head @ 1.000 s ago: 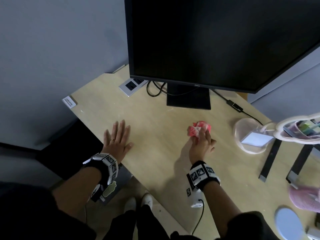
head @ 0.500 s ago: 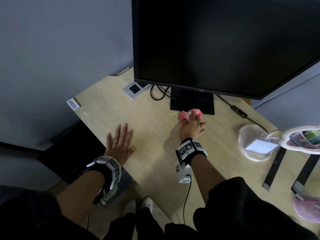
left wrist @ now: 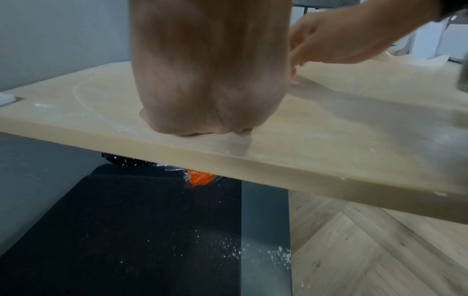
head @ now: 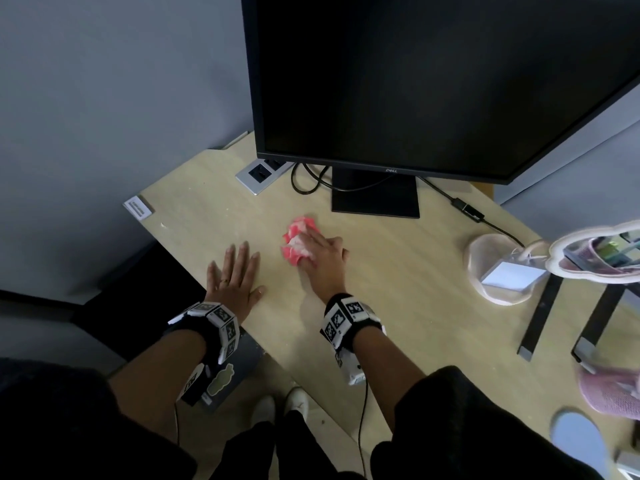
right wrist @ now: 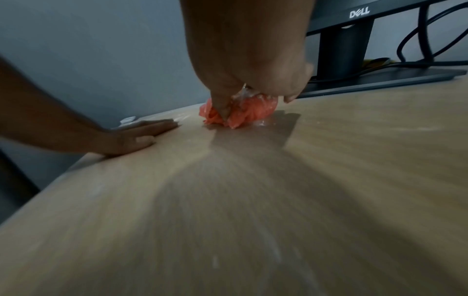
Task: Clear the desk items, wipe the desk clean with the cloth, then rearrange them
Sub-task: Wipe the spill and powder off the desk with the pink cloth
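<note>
**Wiping the counter in front of the monitor**

Head view: the right hand (head: 320, 252) is gripping a bunched pink-and-white cloth (head: 298, 239) and pressing it onto the pale wooden counter (head: 398, 271), just in front of the monitor (head: 433, 81) stand. The wad is sitting roughly as wide as it is long, so no clear long axis is showing; it is sticking out from the fingers toward the monitor. The left hand (head: 235, 275) is lying flat with fingers spread straight, near the counter's front-left edge, fingers pointing toward the wall. "DELL" is reading on the monitor's lower bezel. A small label (head: 138, 207) at the left corner is carrying writing too small to read.

Left wrist view: the left hand (left wrist: 210, 80) is resting palm down on the counter (left wrist: 354, 130), with white specks scattered by it.

Right wrist view: the right hand (right wrist: 250, 60) is clutching the cloth (right wrist: 243, 113), fingers curled into it. "DELL" is showing again on the monitor (right wrist: 354, 14).
</note>
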Tool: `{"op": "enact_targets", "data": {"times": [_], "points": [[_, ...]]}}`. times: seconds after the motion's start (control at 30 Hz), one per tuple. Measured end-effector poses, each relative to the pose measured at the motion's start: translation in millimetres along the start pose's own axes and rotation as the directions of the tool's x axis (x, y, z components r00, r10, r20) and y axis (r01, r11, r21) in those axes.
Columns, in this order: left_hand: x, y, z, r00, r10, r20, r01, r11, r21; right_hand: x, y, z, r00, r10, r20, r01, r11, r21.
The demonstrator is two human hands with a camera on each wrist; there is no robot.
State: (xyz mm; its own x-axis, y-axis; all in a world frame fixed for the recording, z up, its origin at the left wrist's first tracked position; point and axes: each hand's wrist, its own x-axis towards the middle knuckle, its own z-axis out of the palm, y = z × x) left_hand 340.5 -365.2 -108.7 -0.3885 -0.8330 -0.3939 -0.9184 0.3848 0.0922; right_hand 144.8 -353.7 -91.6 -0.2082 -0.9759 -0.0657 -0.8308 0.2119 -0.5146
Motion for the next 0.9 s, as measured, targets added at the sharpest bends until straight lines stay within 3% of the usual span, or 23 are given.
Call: {"op": "enact_targets", "data": {"times": [0.23, 0.3, 0.4, 0.43, 0.5, 0.57, 0.6, 0.67, 0.73, 0.9], "points": [[1.8, 5.8, -2.3, 0.996, -0.035, 0.084, 0.032, 0.999, 0.036, -72.1, 40.8, -13.2, 0.97, -0.181, 0.165, 0.175, 0.983, 0.049], [0.5, 7.6, -7.4, 0.992, -0.05, 0.114, 0.043, 0.997, 0.063, -90.2, 60.8, -26.2, 0.973, -0.189, 0.13, 0.179, 0.98, 0.087], [-0.2, 9.1, -12.4, 0.988, -0.042, 0.147, 0.035, 0.998, 0.053, -109.5, 85.8, -54.0, 0.989, 0.031, -0.142, 0.002, 0.974, 0.225], [0.3, 9.3, -12.9, 0.988, -0.04, 0.148, 0.034, 0.998, 0.044, -110.0, 92.7, -63.4, 0.956, 0.159, -0.247, -0.095, 0.963, 0.254], [-0.1, 9.1, -11.9, 0.988, -0.044, 0.146, 0.036, 0.998, 0.059, -102.2, 106.3, -75.4, 0.838, 0.417, -0.353, -0.318, 0.898, 0.304], [-0.8, 8.5, -9.6, 0.99, -0.045, 0.132, 0.037, 0.997, 0.065, -86.9, 114.7, -74.5, 0.745, 0.582, -0.325, -0.488, 0.808, 0.328], [-1.5, 8.3, -9.3, 0.991, -0.045, 0.124, 0.038, 0.998, 0.058, -79.9, 115.7, -69.1, 0.733, 0.605, -0.311, -0.528, 0.794, 0.3], [-2.5, 8.2, -8.7, 0.994, -0.038, 0.099, 0.035, 0.999, 0.041, -69.4, 109.8, -53.4, 0.771, 0.546, -0.327, -0.511, 0.837, 0.194], [-2.6, 8.9, -8.4, 0.994, -0.046, 0.095, 0.041, 0.998, 0.055, -65.7, 89.9, -38.1, 0.842, 0.438, -0.313, -0.423, 0.898, 0.121], [-1.2, 7.5, -8.5, 0.991, -0.042, 0.124, 0.038, 0.999, 0.031, -96.7, 32.0, -4.6, 0.973, 0.177, -0.15, -0.172, 0.984, 0.047]]}}
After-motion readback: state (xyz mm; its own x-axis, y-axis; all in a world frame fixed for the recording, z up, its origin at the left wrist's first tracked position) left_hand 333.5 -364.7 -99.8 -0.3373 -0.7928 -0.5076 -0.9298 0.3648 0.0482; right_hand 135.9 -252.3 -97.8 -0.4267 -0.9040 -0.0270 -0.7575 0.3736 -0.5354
